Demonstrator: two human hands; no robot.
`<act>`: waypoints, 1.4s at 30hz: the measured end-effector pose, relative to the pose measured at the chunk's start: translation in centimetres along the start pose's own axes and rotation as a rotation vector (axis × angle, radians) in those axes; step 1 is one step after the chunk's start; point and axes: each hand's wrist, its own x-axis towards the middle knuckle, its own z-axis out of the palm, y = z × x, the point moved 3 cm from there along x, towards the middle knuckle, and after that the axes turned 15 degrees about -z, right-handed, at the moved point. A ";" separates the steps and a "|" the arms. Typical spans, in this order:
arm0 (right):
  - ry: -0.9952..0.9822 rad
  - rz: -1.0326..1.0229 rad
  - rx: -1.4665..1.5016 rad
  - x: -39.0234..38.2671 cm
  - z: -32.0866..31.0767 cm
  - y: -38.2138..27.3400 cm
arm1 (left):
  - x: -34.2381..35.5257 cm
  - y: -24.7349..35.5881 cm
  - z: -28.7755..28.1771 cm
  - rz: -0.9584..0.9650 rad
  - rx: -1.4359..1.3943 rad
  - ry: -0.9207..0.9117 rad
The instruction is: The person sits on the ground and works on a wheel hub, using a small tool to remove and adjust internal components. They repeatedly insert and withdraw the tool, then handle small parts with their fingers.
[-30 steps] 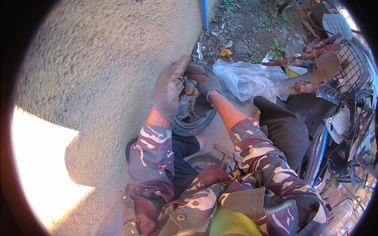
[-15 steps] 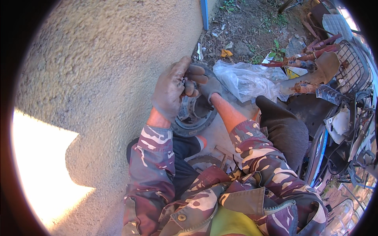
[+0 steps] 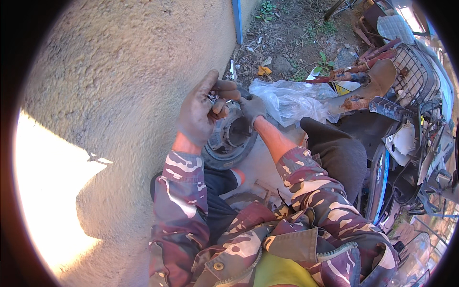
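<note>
My left hand (image 3: 195, 109), in a grey-brown work glove, is held palm up with its fingers curled. Several small shiny metal pieces (image 3: 213, 98), perhaps screws or bolts, lie in it. My gloved right hand (image 3: 252, 109) is closed beside the left fingertips, with its own fingertips turned away. Whatever they grip is hidden. Below both hands lies a small wheel with a black tyre (image 3: 228, 161) and a grey metal hub (image 3: 239, 131), partly covered by my hands.
A rough plastered wall (image 3: 119, 95) rises close on the left. Clear plastic sheeting (image 3: 291, 100) lies past my right hand. Rusty metal tubes (image 3: 358, 76), a black wire basket (image 3: 416, 71) and broken plastic panels (image 3: 401, 143) are heaped on the right. A blue post (image 3: 237, 21) stands ahead.
The view has shifted slightly, and more of the wheel's hub shows between my hands. The small metal pieces in my left hand are more exposed. My right hand remains near the left fingertips.
</note>
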 end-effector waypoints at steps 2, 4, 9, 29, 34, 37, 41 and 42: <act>0.035 -0.074 0.070 -3.4 -2.5 -2.7 | -3.2 0.2 0.9 -0.037 -0.019 0.031; 0.092 -0.177 0.181 -7.7 -6.2 -6.4 | -7.4 0.2 2.5 -0.075 -0.062 0.045; 0.133 -0.508 0.391 -20.8 -19.7 -16.4 | -17.8 -0.1 9.5 -0.131 -0.098 0.084; -0.208 -0.919 0.204 -72.5 -23.3 -32.5 | -65.8 -5.0 10.7 -0.190 -0.300 -0.123; -0.394 -0.846 0.523 -104.1 -16.9 -42.2 | -110.3 -2.0 3.3 -0.064 -0.347 0.282; -0.829 -0.969 0.512 -117.2 -15.4 -43.5 | -132.1 -5.5 4.2 0.117 -0.478 0.568; -1.256 -0.880 0.537 -130.8 -20.4 -36.5 | -147.1 -17.0 15.5 0.407 -0.665 0.856; -1.311 -0.938 0.462 -133.1 -20.9 -34.7 | -149.2 -19.7 17.8 0.503 -0.689 0.833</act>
